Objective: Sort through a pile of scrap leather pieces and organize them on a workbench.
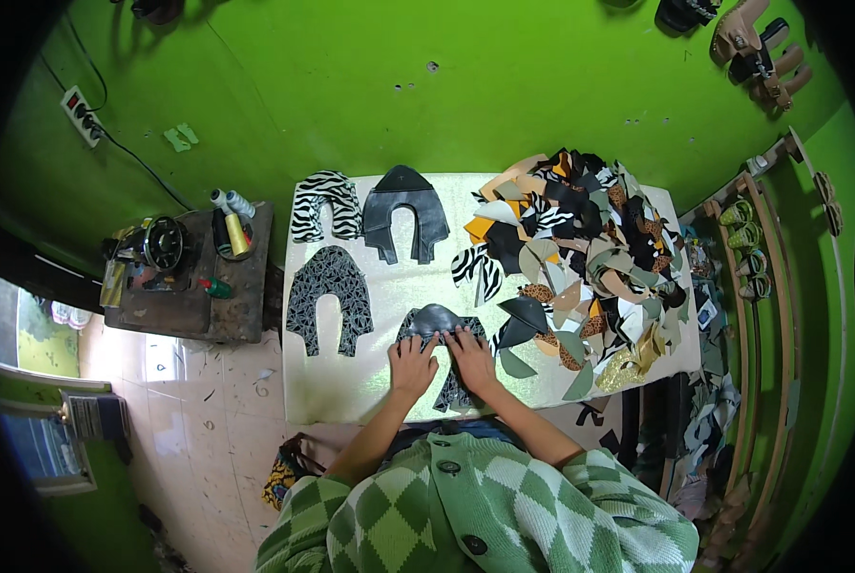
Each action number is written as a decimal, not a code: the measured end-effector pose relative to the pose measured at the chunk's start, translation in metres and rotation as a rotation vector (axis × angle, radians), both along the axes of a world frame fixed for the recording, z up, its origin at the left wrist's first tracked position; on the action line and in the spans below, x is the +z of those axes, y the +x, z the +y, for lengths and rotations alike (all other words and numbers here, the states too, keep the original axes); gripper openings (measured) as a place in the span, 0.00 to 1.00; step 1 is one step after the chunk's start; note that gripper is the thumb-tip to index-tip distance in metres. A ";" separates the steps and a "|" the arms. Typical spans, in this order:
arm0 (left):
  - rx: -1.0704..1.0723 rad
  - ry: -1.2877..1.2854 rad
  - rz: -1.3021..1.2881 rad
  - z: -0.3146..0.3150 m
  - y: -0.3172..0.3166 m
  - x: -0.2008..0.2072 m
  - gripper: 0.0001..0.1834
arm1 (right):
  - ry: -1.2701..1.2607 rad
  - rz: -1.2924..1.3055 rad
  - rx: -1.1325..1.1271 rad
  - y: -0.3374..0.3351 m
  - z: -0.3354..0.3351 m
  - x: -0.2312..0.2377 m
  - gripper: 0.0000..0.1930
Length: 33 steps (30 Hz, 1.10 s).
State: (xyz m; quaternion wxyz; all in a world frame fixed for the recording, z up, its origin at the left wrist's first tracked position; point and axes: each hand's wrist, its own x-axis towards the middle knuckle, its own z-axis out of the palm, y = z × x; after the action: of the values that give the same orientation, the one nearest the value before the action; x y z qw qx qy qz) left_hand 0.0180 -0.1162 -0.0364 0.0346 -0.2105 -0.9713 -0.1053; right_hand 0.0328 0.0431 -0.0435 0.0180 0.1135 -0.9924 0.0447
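On a pale, shimmering tabletop (351,396), at its near edge, lies an arch-shaped piece (457,390) of black material webbed with fine pale lines; a smooth, leather-like black patch (435,317) covers its far end. The left hand (414,367) and right hand (472,360) rest palms down on it, side by side, fingers extended and slightly parted, flat rather than curled around anything. Farther left lie three more arches: zebra-striped (307,205), line-patterned (302,298) and glossy black (380,215). To the right, a heap of scraps (580,286) mixes zebra, leopard, orange, olive and gold glitter. At far left, a dark tray (225,253) holds thread cones (235,236) beside a sewing machine (163,244). At right, a wooden rack (786,315) holds green sandals (736,212).
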 end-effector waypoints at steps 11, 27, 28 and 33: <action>0.329 0.404 -0.129 -0.033 -0.009 -0.001 0.13 | -0.959 -0.193 -0.334 -0.038 0.061 0.003 0.14; 0.604 0.383 -0.459 -0.029 -0.040 0.003 0.16 | -0.568 -0.317 -0.489 -0.054 0.028 0.009 0.16; 0.602 0.381 -0.463 -0.029 -0.040 0.000 0.16 | -0.568 -0.319 -0.493 -0.055 0.027 0.009 0.16; 0.561 0.268 -0.291 -0.022 -0.040 0.003 0.13 | -0.538 -0.281 -0.517 -0.058 0.028 0.001 0.16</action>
State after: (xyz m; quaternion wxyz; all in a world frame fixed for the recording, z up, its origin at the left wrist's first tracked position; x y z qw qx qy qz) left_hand -0.0215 -0.1385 -0.0333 -0.0494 0.0885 -0.9636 -0.2473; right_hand -0.0251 0.0707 -0.0422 -0.0782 -0.1561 -0.9339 0.3121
